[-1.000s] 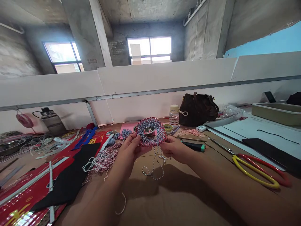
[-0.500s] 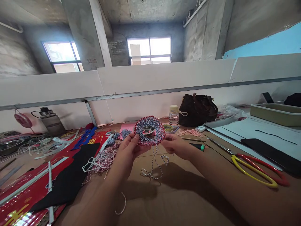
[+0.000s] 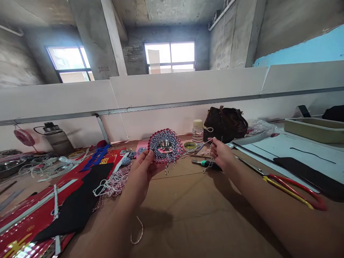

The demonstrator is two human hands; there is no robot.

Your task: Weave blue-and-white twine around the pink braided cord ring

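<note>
On the cardboard-covered table (image 3: 188, 204), the left hand (image 3: 142, 172) is cradling and pinching a braided cord ring (image 3: 153, 145) at 12 o'clock, around a steel bowl (image 3: 165, 146). The right hand (image 3: 221, 154) is pinching its loose cord (image 3: 199, 147) at 1 o'clock. The ring is looking mostly wound, with the cord end still unfinished.

The left hand curls upward, the right hand (image 3: 221, 154) pinches higher, both forearms reaching forward.

Need correction: the left hand (image 3: 141, 172) curls upward, and the right hand pinches.

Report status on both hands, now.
Left hand gripping braided red, white and blue cord ring. Right hand pinching cord strand running from ring. Black green-tipped tool lying below right hand.
</note>
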